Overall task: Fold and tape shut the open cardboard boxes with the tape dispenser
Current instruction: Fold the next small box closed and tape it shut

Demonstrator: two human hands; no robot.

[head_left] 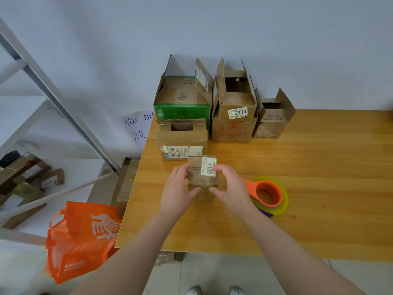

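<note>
A small cardboard box (203, 179) with a white label reading 4088 stands on the wooden table (297, 167), its top flaps folded down. My left hand (177, 191) grips its left side and my right hand (228, 188) grips its right side, thumbs at the near edge and fingers over the top. Just right of my right hand lies the tape dispenser (269, 195), an orange ring handle on a yellow-green tape roll. Behind it stand several open boxes: a taped one (180, 143), a green one (182, 103), one labelled 5334 (235, 107) and a small one (274, 118).
The open boxes line the table's far left, against the pale wall. An orange bag (83, 237) sits on the floor left of the table, beside a closed box (125, 182). A white metal frame (53, 99) leans at the left, with more boxes under it.
</note>
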